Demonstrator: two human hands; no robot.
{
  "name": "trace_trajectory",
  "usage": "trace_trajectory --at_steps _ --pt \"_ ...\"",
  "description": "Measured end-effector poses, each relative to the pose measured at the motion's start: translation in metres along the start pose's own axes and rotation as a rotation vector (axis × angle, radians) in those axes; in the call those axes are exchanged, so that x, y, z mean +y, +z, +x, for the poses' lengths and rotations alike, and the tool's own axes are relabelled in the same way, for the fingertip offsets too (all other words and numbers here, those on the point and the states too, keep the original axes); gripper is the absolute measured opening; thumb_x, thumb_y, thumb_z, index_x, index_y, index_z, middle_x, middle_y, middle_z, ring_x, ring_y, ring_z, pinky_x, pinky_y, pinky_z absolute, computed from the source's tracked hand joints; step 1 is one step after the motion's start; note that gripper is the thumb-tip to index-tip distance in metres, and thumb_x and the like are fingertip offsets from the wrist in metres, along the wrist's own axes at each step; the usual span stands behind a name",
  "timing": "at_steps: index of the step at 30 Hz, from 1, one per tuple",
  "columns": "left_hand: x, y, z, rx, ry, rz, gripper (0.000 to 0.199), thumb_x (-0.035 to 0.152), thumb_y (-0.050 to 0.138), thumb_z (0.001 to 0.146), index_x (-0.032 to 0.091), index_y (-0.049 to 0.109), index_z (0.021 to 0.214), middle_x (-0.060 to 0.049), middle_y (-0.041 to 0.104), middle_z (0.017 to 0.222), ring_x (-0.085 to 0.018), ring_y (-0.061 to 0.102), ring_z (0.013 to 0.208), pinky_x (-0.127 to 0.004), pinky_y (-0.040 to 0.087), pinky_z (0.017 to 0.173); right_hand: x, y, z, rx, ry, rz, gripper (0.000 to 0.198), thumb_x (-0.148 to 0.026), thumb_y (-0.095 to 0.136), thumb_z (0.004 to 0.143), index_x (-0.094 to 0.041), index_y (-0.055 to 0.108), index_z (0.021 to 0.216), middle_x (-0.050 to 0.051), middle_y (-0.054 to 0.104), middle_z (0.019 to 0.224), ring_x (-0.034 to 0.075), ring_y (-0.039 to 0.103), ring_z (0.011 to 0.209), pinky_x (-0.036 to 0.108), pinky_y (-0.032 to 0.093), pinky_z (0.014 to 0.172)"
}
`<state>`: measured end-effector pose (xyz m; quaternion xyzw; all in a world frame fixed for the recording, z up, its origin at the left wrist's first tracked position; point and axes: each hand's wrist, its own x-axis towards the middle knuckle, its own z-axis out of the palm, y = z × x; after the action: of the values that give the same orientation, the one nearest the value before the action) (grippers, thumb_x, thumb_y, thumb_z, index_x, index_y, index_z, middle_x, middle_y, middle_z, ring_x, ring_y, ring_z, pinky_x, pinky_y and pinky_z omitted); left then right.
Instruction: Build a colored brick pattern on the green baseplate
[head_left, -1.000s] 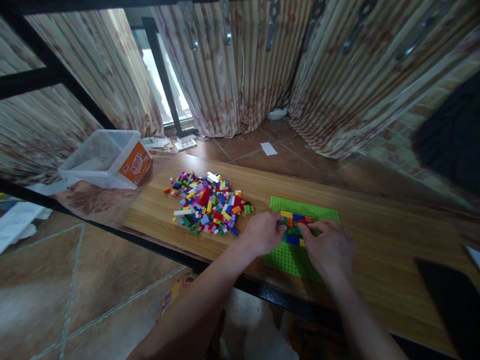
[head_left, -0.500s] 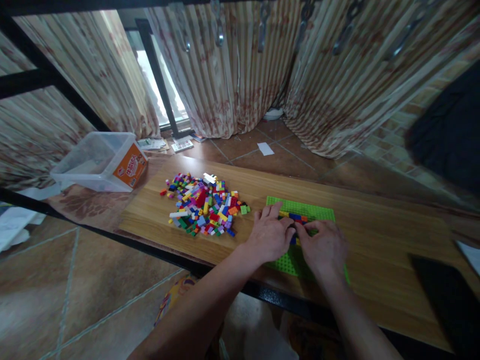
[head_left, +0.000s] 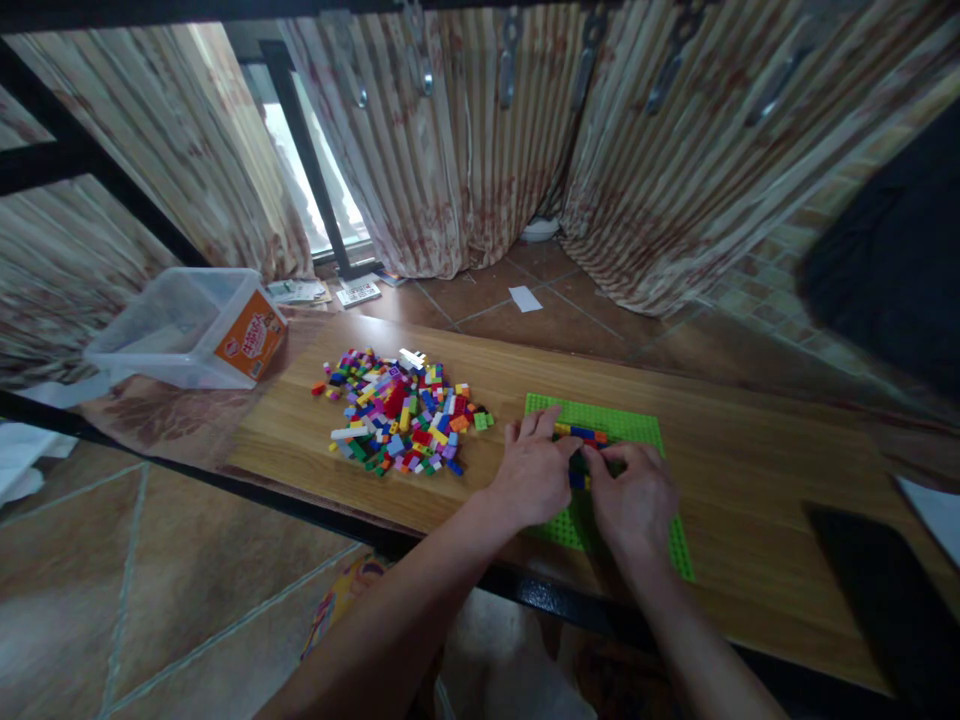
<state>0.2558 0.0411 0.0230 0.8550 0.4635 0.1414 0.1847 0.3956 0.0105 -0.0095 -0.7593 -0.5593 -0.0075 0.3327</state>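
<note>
A green studded baseplate [head_left: 630, 425] lies on the wooden tabletop with rows of coloured building bricks [head_left: 582, 433] on it, blue, yellow, orange and red among them. My left hand [head_left: 534, 470] rests over the plate's left side, fingers stretched out, the index fingertip at the bricks. From the right, my right hand [head_left: 634, 495] bends over the same rows, thumb and forefinger pinched together against them. Whatever sits in that pinch is hidden by the fingers. The two hands' fingertips nearly meet and cover part of the rows.
Left of the plate spreads a heap of loose mixed bricks [head_left: 397, 410]. A clear plastic bin [head_left: 172, 330] with an orange label stands beyond the table's left end. A dark flat object [head_left: 862, 590] lies at the right, beside white paper [head_left: 930, 510]. Metal hooks hang overhead.
The whole view has shifted slightly, so the table and plate appear a little further left. Both hands stay at the brick rows; the right fingertips have moved only slightly.
</note>
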Motion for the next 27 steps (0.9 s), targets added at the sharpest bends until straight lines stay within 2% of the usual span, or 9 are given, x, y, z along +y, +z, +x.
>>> trace_trajectory --at_steps 6,17,27 --pt "0.002 -0.001 0.001 -0.022 -0.040 -0.026 0.041 0.021 0.049 0.083 0.026 0.060 0.122 -0.009 0.035 0.150 -0.030 0.034 0.134 -0.054 0.035 0.104 0.000 0.005 -0.003 0.085 0.007 0.082 0.030 -0.045 0.057 0.083 -0.017 0.063 0.075 0.011 0.065 0.085 0.024 0.059 0.085 0.038 0.044 0.079" --pt "0.003 0.000 -0.002 -0.016 -0.017 0.003 0.040 0.020 0.049 0.082 0.024 0.061 0.119 -0.011 0.036 0.149 -0.031 0.033 0.135 -0.057 0.032 0.105 -0.001 -0.001 -0.001 -0.004 0.042 0.047 0.030 -0.046 0.056 0.080 -0.019 0.063 0.070 0.013 0.066 0.091 0.027 0.058 0.093 0.041 0.042 0.084" --pt "0.007 0.001 -0.003 -0.024 -0.006 -0.011 0.035 0.020 0.047 0.084 0.021 0.063 0.114 -0.010 0.040 0.148 -0.029 0.032 0.136 -0.058 0.031 0.107 0.000 -0.007 0.009 -0.064 0.052 0.025 0.027 -0.044 0.057 0.077 -0.021 0.063 0.065 0.010 0.067 0.085 0.026 0.059 0.086 0.040 0.043 0.082"
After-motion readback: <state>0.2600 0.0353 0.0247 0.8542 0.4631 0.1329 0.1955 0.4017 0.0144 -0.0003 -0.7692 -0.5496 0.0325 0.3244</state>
